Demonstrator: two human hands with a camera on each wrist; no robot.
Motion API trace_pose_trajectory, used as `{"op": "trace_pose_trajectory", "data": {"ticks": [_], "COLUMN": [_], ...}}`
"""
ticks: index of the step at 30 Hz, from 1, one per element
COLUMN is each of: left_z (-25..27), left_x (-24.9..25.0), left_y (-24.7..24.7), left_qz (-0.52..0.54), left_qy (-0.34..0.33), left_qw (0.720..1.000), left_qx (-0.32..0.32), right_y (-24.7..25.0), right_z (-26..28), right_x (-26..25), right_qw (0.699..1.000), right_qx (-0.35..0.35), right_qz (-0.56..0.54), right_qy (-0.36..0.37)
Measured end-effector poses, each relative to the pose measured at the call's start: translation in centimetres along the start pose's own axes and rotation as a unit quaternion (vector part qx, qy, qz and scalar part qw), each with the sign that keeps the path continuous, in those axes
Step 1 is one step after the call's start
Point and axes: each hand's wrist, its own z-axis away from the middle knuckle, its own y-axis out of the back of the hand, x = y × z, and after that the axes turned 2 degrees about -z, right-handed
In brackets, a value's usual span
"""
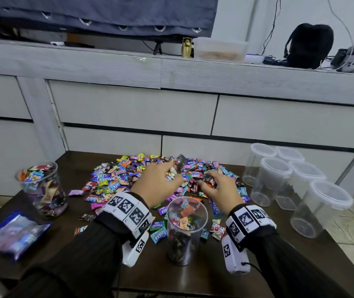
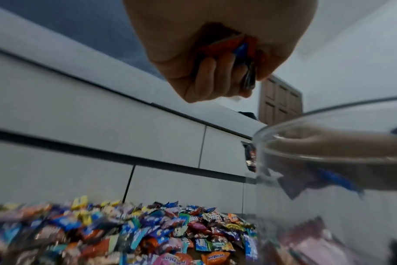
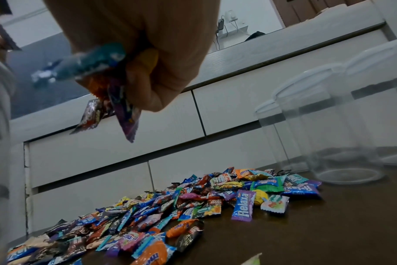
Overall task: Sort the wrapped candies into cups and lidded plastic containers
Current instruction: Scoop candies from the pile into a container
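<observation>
A wide pile of wrapped candies (image 1: pixel 141 177) covers the middle of the dark table (image 1: pixel 214 274). A clear cup (image 1: pixel 185 231), partly filled with candies, stands in front of the pile between my wrists. My left hand (image 1: pixel 161 181) hovers over the pile and grips a bunch of candies (image 2: pixel 238 50), red, blue and dark wrappers sticking out of the fist. To its right, just beyond the cup, my right hand (image 1: pixel 217 188) grips its own bunch of candies (image 3: pixel 111 84), teal, orange, purple and brown.
A clear cup full of candies (image 1: pixel 42 188) stands at the table's left, with a blue candy bag (image 1: pixel 12 232) in front of it. Several empty lidded containers (image 1: pixel 296 186) cluster at the right edge. A grey drawer unit (image 1: pixel 171 108) rises right behind the table.
</observation>
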Motion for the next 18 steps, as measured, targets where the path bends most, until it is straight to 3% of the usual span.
{"op": "trace_pose_trajectory", "data": {"ticks": [4,10,14,18], "left_z": [0.9,1.7,1.6,0.9], "left_x": [1.3,1.8,2.6,3.4], "left_y": [-0.2,-1.4,-2.0,-1.6], "left_qz": [-0.133,-0.23,-0.374,-0.459], "left_qy": [-0.052,-0.098,-0.175,-0.181], "left_qw": [0.983,0.959,0.897,0.847], "left_qx": [-0.116,-0.136,-0.159,-0.198], "right_y": [0.3,0.3,0.4,0.6], "right_z": [0.3,0.5,0.8,1.0], "right_x": [-0.1,0.0,0.0,0.3], "right_qw": [1.0,1.0,1.0,0.999], "right_qx": [0.004,-0.015,-0.019,-0.032], "right_qz": [-0.001,0.016,0.021,0.001], "right_qy": [0.002,0.007,0.012,0.013]}}
